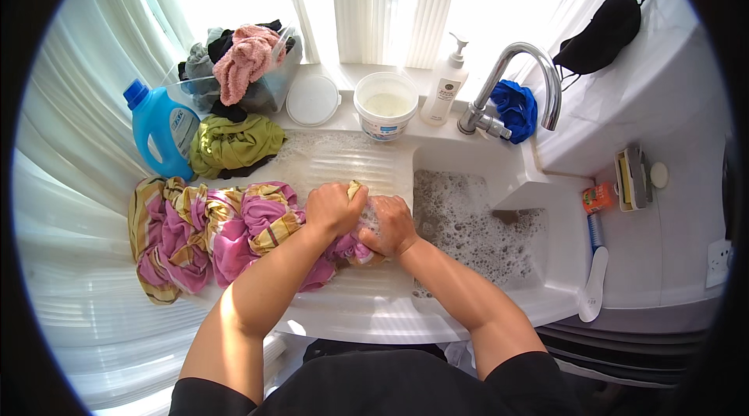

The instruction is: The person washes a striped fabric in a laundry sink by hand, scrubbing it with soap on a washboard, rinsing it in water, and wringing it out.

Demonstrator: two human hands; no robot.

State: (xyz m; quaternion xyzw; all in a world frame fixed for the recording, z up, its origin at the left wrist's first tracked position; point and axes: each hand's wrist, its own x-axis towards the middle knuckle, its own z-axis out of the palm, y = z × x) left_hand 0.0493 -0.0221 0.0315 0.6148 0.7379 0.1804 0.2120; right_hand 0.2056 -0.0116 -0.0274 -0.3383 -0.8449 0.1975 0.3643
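A wet pink, yellow and striped cloth (230, 248) lies bunched across the ribbed washboard part of the white sink, its bulk to the left. My left hand (335, 209) is closed in a fist on the cloth's right end. Right beside it, my right hand (390, 225) has its fingers wrapped round the same end, near the basin's edge. Suds show on the cloth between my hands and on the right hand. The part of the cloth inside my fists is mostly hidden.
Foamy grey water fills the basin (472, 221) at right. Behind stand a white tub (386, 104), its lid (313, 100), a pump bottle (445, 88) and a chrome faucet (558, 96). At left are a blue detergent bottle (160, 135), green cloth (234, 143) and a clothes-filled clear bin (285, 77). A brush (594, 283) lies right.
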